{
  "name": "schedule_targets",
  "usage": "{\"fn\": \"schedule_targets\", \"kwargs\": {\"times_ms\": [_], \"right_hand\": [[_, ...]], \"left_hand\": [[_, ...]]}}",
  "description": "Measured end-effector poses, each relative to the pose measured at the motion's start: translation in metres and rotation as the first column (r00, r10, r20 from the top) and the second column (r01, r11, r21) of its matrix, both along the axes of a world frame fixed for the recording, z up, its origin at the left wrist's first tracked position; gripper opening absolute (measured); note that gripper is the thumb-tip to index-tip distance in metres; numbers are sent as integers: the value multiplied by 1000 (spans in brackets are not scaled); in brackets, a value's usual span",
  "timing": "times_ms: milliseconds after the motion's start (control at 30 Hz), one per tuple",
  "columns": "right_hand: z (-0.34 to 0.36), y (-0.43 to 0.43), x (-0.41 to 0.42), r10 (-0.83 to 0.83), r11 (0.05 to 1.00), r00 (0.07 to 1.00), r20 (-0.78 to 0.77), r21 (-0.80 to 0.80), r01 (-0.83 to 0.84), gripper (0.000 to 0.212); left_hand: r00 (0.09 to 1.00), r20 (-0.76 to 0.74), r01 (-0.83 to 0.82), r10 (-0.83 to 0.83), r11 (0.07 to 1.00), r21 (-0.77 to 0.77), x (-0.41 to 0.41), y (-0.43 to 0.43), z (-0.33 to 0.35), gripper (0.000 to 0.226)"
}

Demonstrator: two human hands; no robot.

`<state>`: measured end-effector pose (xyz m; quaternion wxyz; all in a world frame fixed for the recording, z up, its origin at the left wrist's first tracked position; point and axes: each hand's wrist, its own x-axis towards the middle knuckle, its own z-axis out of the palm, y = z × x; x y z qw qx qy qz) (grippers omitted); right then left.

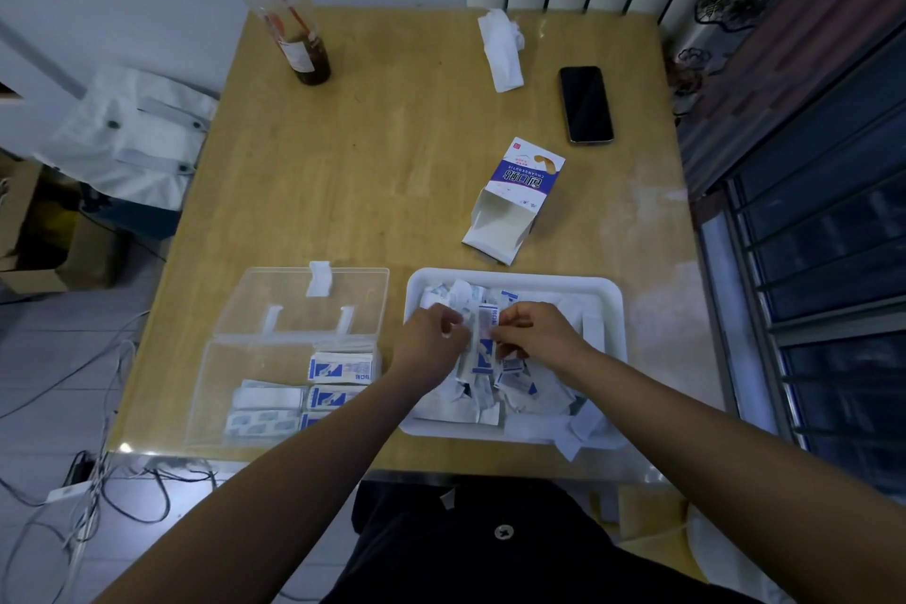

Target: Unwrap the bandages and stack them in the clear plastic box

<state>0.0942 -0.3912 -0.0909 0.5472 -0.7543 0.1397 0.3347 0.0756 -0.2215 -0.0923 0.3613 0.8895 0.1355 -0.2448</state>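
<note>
A white tray (608, 304) at the table's front right holds several bandage wrappers and torn paper pieces (519, 402). Above it my left hand (429, 341) and my right hand (534, 334) each pinch one side of a blue-and-white wrapped bandage (483, 343), held upright between them. To the left stands the clear plastic box (235, 387) with its lid (304, 299) folded open behind it. Stacks of bandages (338, 368) lie in the box's right and front parts.
An opened bandage carton (515, 199) lies behind the tray. Further back are a black phone (586, 103), a crumpled tissue (502, 47) and a plastic cup with a red straw (294, 25). Cables run on the floor at left.
</note>
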Motion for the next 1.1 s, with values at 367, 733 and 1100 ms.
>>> {"fn": "schedule_targets", "kwargs": {"times_ms": [367,733,1100], "right_hand": [[-29,-12,18,86,886,995,46,-460,-56,35],[-32,7,26,343,777,938,49,-576,-254,51],[-19,-30,25,-120,992,990,-69,-52,116,22]], "left_hand": [[979,-182,-127,96,978,-167,-3,4,-9,18],[961,-247,-172,125,969,-177,-1,8,-8,13],[976,-189,-134,109,983,-125,13,11,-12,18]]}}
